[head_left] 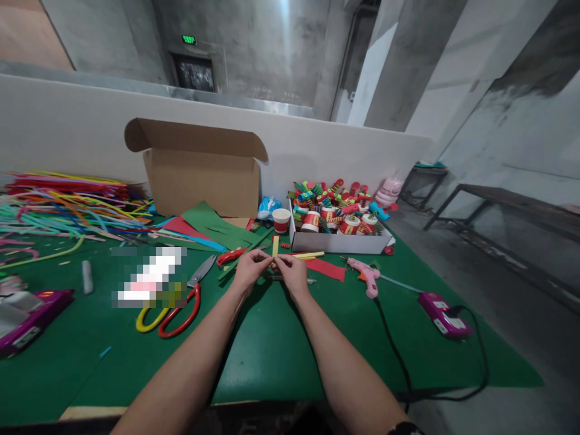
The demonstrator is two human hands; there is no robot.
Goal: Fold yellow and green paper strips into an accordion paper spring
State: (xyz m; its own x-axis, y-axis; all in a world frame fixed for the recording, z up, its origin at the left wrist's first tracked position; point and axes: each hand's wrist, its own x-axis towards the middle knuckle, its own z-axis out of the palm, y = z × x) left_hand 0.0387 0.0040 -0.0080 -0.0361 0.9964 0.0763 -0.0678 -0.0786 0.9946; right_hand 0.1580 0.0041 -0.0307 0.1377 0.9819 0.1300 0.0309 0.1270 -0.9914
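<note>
My left hand (249,267) and my right hand (290,270) meet over the green table (272,344), fingers pinched together on a small yellow strip (275,246) that sticks up between them. Both hands are closed on it. A few more yellow strips (310,255) and a red felt piece (327,269) lie just beyond my right hand. A pink glue gun (367,278) rests to the right, its cord trailing to a purple power strip (441,313).
Red-handled scissors (183,305) and yellow-handled ones (149,319) lie left. A white box (338,240) of finished crafts, an open cardboard box (199,172), a pile of pipe cleaners (63,205), felt sheets (203,226) and a small cup (281,220) stand behind.
</note>
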